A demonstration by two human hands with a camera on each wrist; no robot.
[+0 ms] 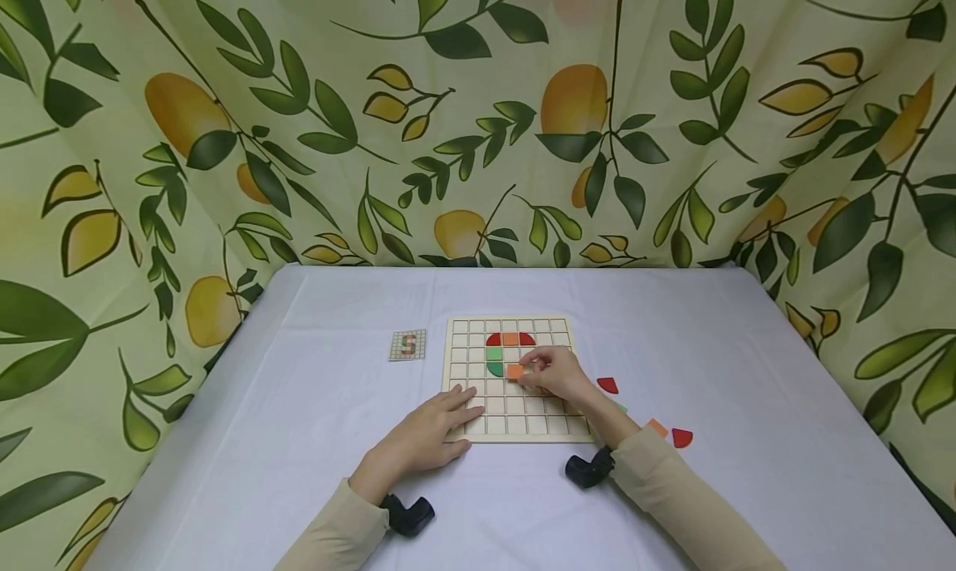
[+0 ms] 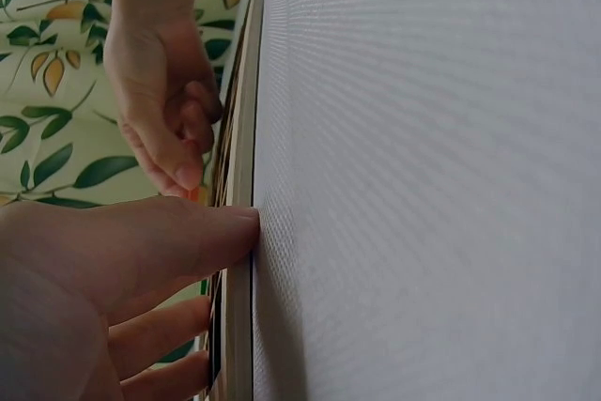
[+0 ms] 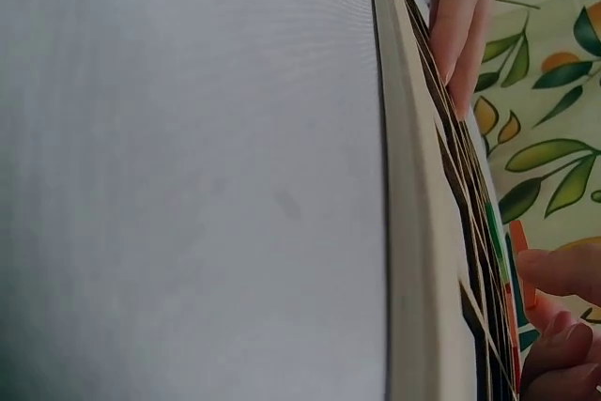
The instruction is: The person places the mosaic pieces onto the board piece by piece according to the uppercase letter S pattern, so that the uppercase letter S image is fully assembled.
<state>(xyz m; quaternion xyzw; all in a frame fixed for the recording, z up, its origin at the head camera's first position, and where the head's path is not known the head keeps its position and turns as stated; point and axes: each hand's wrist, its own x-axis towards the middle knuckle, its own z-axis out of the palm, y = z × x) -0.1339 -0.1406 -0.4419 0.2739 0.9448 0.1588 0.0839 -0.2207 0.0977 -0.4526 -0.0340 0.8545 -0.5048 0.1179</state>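
Note:
A wooden grid board [image 1: 538,426] lies on the white table. In its upper cells sit two red quarter-round tiles [image 1: 494,339] with an orange square tile [image 1: 510,339] between them. Below the left one come a green square [image 1: 495,353] and a dark green quarter-round [image 1: 496,369]. My right hand [image 1: 556,373] pinches another orange square tile [image 1: 515,372] beside the dark green piece; the right wrist view shows that orange tile [image 3: 522,260] tilted up at the fingertips. My left hand [image 1: 433,426] rests with spread, straight fingers on the board's lower left corner, thumb at the front edge.
Left of the board lies a small pattern card [image 1: 407,345]. Right of it are loose tiles: a red quarter-round [image 1: 608,385], an orange piece [image 1: 657,427] partly behind the right forearm, another red quarter-round [image 1: 682,437] and a bit of green. A leaf-patterned curtain [image 1: 478,139] hangs behind.

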